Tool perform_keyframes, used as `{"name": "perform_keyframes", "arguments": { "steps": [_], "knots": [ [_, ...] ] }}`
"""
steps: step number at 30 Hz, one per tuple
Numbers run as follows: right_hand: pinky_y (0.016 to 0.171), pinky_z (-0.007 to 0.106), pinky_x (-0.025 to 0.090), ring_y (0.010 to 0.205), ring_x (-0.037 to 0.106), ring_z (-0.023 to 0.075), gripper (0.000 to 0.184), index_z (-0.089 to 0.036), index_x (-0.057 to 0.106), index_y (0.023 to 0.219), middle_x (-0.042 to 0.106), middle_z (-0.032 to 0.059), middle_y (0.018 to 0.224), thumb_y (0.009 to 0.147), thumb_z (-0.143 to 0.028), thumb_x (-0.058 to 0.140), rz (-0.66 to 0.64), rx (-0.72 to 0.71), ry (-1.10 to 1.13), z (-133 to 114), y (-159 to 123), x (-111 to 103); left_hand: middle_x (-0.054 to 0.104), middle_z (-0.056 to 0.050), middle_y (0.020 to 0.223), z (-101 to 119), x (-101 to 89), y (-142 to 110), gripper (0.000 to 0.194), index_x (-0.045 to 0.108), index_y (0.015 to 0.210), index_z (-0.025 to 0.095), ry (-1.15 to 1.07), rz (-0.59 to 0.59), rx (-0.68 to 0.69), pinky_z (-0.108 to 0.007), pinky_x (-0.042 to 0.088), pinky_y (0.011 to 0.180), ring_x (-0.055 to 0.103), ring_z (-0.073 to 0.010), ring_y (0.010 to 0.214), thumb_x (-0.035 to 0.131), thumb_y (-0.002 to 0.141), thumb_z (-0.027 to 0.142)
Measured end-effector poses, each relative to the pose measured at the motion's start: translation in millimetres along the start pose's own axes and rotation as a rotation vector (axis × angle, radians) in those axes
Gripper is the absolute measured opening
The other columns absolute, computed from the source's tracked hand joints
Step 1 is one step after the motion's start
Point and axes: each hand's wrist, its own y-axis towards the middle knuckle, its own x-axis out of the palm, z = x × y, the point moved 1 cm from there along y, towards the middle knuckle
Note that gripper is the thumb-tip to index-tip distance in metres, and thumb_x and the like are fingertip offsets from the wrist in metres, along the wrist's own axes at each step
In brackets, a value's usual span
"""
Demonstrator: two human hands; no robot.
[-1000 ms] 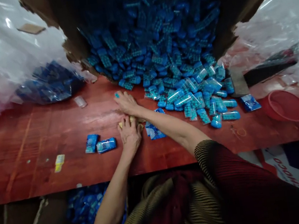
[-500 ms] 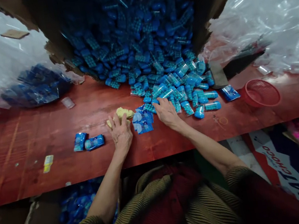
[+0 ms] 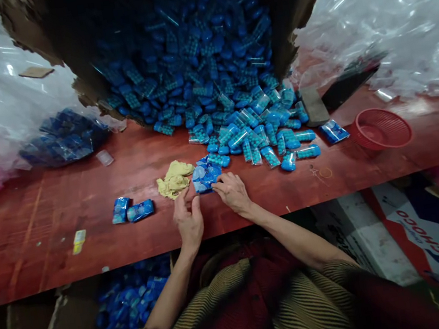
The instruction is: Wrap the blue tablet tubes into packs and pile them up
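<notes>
My left hand (image 3: 189, 223) hovers just below the crumpled yellow cloth (image 3: 175, 179), its thumb and fingers apart with nothing between them. Blue printed labels (image 3: 204, 175) lie in a small overlapping pile beside the cloth. At their lower right corner, the fingertips of my right hand (image 3: 232, 191) are pinched together on a label's edge. A clear bottle with a blue cap and blue beads inside (image 3: 218, 160) rests against the upper right of the labels. Two bottles wrapped in blue labels (image 3: 140, 210) sit to the left on the red table.
A torn cardboard box (image 3: 32, 27) spills many blue bottles (image 3: 255, 126) onto the red table (image 3: 104, 247). A red basket (image 3: 381, 129) and a blue packet (image 3: 334, 131) stand right. Plastic bags (image 3: 400, 22) flank the box; a clear cup (image 3: 104, 158) lies left.
My right hand has left the bottle heap and come down to the labels. My left hand has slid down off the yellow cloth. One bottle now rests against the label pile.
</notes>
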Motion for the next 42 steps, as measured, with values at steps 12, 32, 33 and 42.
{"name": "perform_keyframes", "arguments": {
  "steps": [12,32,33,42],
  "knots": [
    [0.08,0.03,0.045,0.094,0.056,0.019,0.032,-0.019,0.064,0.111,0.062,0.0085,0.105,0.083,-0.032,0.057,0.15,0.229,0.669,-11.1,-9.1,-21.9,0.068,-0.001,0.073,41.0,29.5,3.0,0.042,0.062,0.091,0.017,-0.96,-0.179,-0.671,-0.02,0.046,0.051,0.061,-0.011,0.055,0.079,0.055,0.03],
    [0.057,0.025,0.035,0.059,0.048,0.0148,0.023,-0.023,0.038,0.064,0.05,-0.0018,0.061,0.084,-0.034,0.043,0.08,0.352,0.705,-21.9,4.5,-15.9,0.057,0.005,0.057,36.6,46.6,7.1,0.033,0.058,0.069,0.014,-0.91,0.03,-0.628,-0.017,0.035,0.041,0.047,-0.005,0.044,0.077,0.048,0.031],
    [0.057,0.025,0.035,0.058,0.048,0.0146,0.023,-0.024,0.038,0.064,0.05,-0.0018,0.061,0.084,-0.034,0.043,0.084,0.354,0.71,-21.7,4.3,-15.4,0.057,0.005,0.056,37.0,47.8,6.9,0.032,0.057,0.068,0.014,-0.919,0.023,-0.629,-0.017,0.035,0.041,0.047,-0.0049,0.043,0.077,0.049,0.031],
    [0.048,0.022,0.033,0.05,0.044,0.0103,0.03,-0.022,0.039,0.063,0.044,-0.0059,0.055,0.083,-0.044,0.046,0.098,0.422,0.978,-17.9,0.4,-12.0,0.056,0.005,0.052,44.3,44.2,3.3,0.031,0.058,0.073,0.016,-0.993,-0.094,-0.698,-0.018,0.039,0.044,0.048,-0.006,0.042,0.078,0.056,0.032]
  ]
}}
